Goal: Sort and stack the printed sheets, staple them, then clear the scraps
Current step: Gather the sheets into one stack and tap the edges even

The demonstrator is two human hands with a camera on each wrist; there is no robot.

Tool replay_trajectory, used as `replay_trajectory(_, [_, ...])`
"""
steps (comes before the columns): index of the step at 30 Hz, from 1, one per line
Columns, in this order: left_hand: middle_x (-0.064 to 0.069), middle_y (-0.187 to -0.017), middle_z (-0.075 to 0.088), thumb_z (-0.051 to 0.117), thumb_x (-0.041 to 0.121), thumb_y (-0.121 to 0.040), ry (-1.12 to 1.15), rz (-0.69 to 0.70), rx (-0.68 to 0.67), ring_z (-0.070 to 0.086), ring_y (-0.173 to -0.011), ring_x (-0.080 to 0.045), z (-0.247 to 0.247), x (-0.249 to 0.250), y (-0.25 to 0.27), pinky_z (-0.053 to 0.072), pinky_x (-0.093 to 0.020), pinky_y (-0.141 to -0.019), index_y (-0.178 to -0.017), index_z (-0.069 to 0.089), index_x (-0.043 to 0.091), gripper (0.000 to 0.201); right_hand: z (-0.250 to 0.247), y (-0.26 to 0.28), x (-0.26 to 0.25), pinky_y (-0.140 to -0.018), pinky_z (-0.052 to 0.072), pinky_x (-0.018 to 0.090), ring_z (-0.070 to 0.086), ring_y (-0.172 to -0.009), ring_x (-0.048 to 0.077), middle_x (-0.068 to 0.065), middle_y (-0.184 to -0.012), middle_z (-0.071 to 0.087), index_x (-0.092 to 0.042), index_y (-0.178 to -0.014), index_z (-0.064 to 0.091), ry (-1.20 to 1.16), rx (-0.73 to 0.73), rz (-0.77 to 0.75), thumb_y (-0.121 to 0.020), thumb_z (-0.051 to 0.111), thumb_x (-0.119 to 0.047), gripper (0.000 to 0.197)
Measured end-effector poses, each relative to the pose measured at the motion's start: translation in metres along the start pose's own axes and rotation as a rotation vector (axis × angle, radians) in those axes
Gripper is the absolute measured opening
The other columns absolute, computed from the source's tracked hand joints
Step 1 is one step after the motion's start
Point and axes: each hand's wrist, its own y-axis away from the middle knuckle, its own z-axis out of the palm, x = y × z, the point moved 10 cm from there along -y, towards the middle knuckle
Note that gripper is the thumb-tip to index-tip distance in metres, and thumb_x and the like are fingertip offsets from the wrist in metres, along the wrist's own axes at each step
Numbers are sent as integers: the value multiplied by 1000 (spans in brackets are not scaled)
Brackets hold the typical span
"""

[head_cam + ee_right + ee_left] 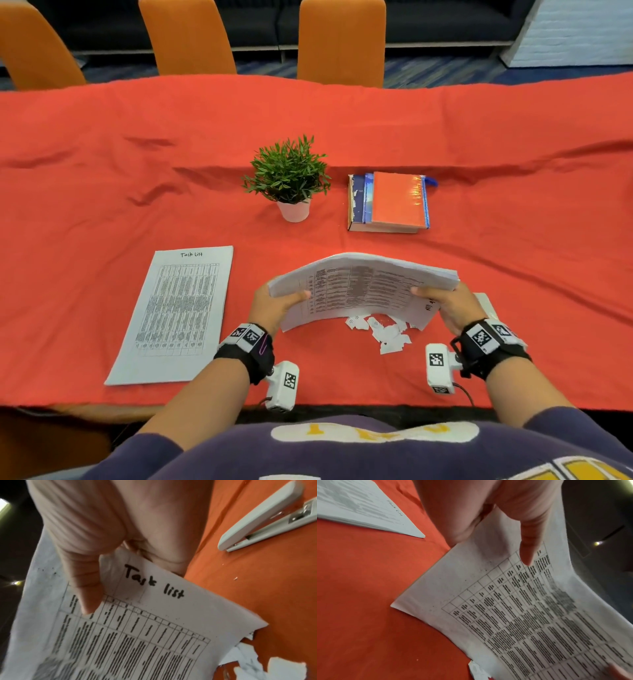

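Note:
Both hands hold a bowed stack of printed sheets (363,286) up off the red tablecloth, front centre. My left hand (274,305) grips its left end, thumb on top; the thumb (529,547) lies across the printed table. My right hand (445,305) grips the right end beside the handwritten "Task list" heading (154,584). Torn paper scraps (387,332) lie on the cloth under the stack. A second printed stack (178,315) lies flat to the left. A grey stapler (264,517) rests just right of my right hand, mostly hidden in the head view.
A small potted plant (289,178) stands mid-table, with a pile of books (390,202) to its right. Orange chairs (340,41) line the far side. The red tablecloth (102,171) is wrinkled across its middle, and its near edge runs by my body.

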Motion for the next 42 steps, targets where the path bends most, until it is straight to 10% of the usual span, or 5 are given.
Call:
replay_trajectory(11, [0,-96,72,76,5,-77,-24,3,27,67,-88,-15,8,12,-2,52,-26,-77,-98,69,17,25,-5,1,-18,-99,48,48,67,-104,27,3,-101,75,-18,-96,74,158,98,14,-34,93,-40,69])
replay_trajectory(16, [0,-91,73,71,2,-79,-153,206,-32,67,-81,-12,16,89,9,51,-19,-70,-101,70,12,24,6,26,-141,-115,24,45,33,-137,14,-7,-147,39,-38,-139,36,715,346,-385,-64,85,-29,90])
replay_trajectory(21, [-3,-83,69,67,-3,-76,-324,499,-125,58,-72,-8,43,173,37,47,-23,-65,-89,71,22,29,129,39,-184,-107,22,37,38,-117,-1,-24,-119,50,-41,-121,57,1155,-68,-586,-73,78,-34,53])
replay_trajectory(27, [5,-70,63,76,13,-71,-435,674,-39,53,-65,-6,7,219,45,41,-24,-61,-74,62,20,16,124,27,-181,-62,44,31,54,-61,12,-7,-61,65,-18,-62,62,704,-78,-392,-82,70,-11,23])
replay_trajectory(42, [14,-96,66,61,14,-92,-82,373,286,59,-81,20,-55,98,47,46,-4,-73,-113,59,15,22,157,24,-45,-86,55,33,70,-98,15,-4,-100,76,-24,-96,72,125,-50,-177,-76,79,-13,24])
